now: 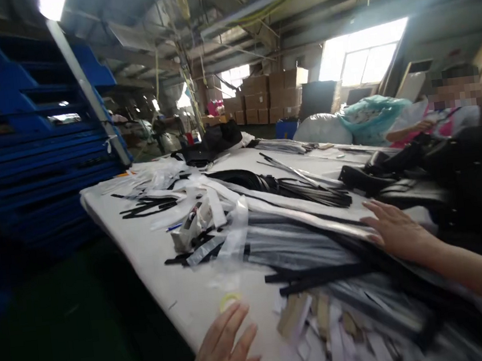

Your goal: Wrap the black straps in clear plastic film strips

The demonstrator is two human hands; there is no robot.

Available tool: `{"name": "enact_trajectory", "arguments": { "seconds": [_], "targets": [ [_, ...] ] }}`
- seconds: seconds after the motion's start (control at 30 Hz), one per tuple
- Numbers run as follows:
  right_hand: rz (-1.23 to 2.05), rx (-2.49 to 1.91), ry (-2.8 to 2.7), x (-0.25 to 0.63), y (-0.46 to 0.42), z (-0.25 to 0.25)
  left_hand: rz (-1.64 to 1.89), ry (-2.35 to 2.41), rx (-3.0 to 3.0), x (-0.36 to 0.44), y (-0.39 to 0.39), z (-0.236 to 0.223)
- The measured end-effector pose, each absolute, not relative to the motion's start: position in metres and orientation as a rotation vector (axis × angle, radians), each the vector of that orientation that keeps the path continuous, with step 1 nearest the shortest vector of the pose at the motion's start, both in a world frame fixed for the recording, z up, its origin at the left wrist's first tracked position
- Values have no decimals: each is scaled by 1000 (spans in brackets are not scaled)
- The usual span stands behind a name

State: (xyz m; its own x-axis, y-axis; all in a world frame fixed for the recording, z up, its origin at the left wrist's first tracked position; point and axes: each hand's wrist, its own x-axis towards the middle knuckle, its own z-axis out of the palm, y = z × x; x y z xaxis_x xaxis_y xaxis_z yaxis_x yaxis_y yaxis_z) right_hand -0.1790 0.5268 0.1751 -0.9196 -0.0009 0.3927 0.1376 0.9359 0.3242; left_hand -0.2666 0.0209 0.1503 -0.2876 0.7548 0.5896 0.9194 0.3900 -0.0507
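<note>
Plastic-wrapped dark strips (299, 246) run centre to lower right, nearer the right hand (395, 230) than left hand (224, 346); both loosely spread.

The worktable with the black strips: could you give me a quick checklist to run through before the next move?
1. Left hand free: ok; its fingers are spread, with nothing visible in its grasp.
2. Yellow ring clear of that hand: cannot tell; it lies right by the fingertips, and contact is unclear.
3. Right hand off the long white strip: cannot tell; the fingers reach its edge, but touch is blurred.
4. Black strips neatly separated: not ok; they lie crossed and overlapping on the table.
5. Co-worker's hand out of the way: ok; it is beyond the dark pile.
</note>
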Motion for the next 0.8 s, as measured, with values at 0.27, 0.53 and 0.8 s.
{"name": "enact_trajectory", "arguments": {
  "seconds": [0.27, 0.53, 0.8],
  "targets": [
    [-325, -229, -2899, 47, 441, 263, -789, -2339, -1929, -170, 71, 142],
    [57, -733, -2938, 213, 407, 193, -907, -2325, -2197, -95, 125, 126],
    [89, -743, -2795, 211, 336, 77, -510, -2627, -2058, -60, 236, 121]
  ]
}}
